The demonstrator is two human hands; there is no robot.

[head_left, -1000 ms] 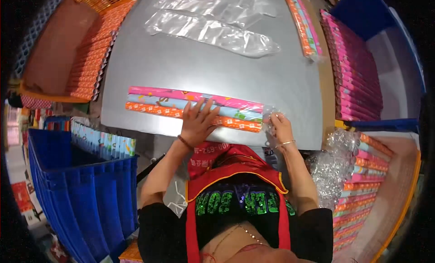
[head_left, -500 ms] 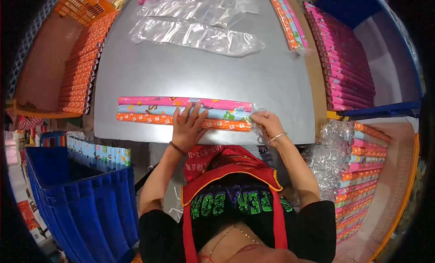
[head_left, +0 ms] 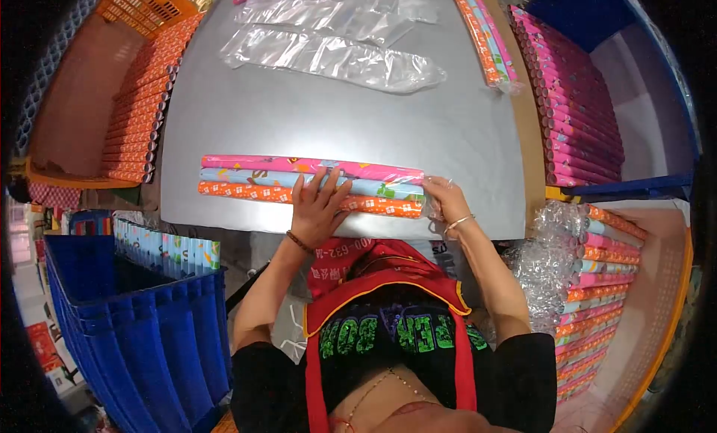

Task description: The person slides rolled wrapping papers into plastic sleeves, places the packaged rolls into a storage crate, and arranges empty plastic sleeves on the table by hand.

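Observation:
Three gift-wrap rolls lie side by side in a clear plastic bag near the table's front edge: a pink roll (head_left: 258, 163), a light blue roll (head_left: 254, 180) and an orange roll (head_left: 243, 191). My left hand (head_left: 320, 203) rests flat across the blue and orange rolls, its fingers spread. At the right end of the rolls, my right hand (head_left: 448, 201) has its fingers bent together on the end of the clear plastic bag (head_left: 428, 206). Much of that bag end is hidden by the fingers.
Flat clear bags (head_left: 328, 56) lie at the table's far side. Another bagged set (head_left: 482, 37) is at the far right. Crates around the table hold orange rolls (head_left: 142, 108), pink rolls (head_left: 579, 104), blue rolls (head_left: 168, 246) and bagged sets (head_left: 601, 284).
The view has shifted slightly. My right hand has drawn in against the rolls' right end, and less loose plastic shows there. My left hand stays on the rolls.

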